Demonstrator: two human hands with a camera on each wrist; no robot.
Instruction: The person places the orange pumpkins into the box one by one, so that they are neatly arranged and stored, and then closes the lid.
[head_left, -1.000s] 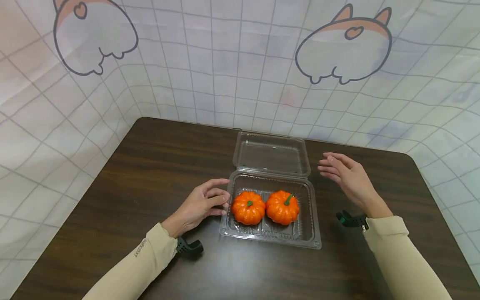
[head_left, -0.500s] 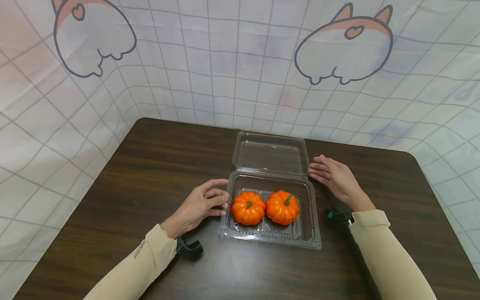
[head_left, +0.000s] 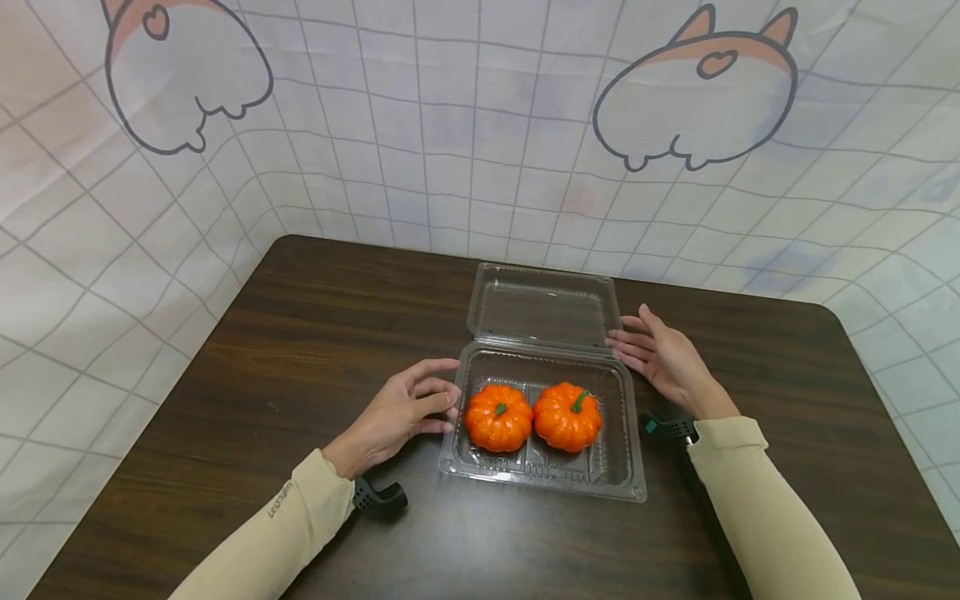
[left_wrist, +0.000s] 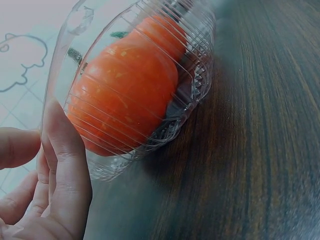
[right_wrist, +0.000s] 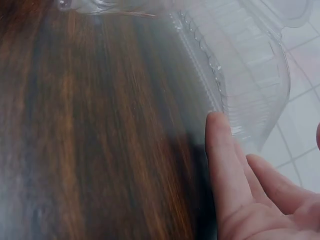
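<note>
head view: both orange pumpkins (head_left: 498, 427) already sit in the clear container (head_left: 540, 482), its lid (head_left: 546, 310) not yet closed; left hand (head_left: 401, 408) pinches the container's side, right hand (head_left: 672, 360), fingers straight, is at the lid.

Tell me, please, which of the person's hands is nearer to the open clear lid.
The right hand: its fingertips are at the right edge of the lid. The left hand is farther off, at the left rim of the container's base.
</note>
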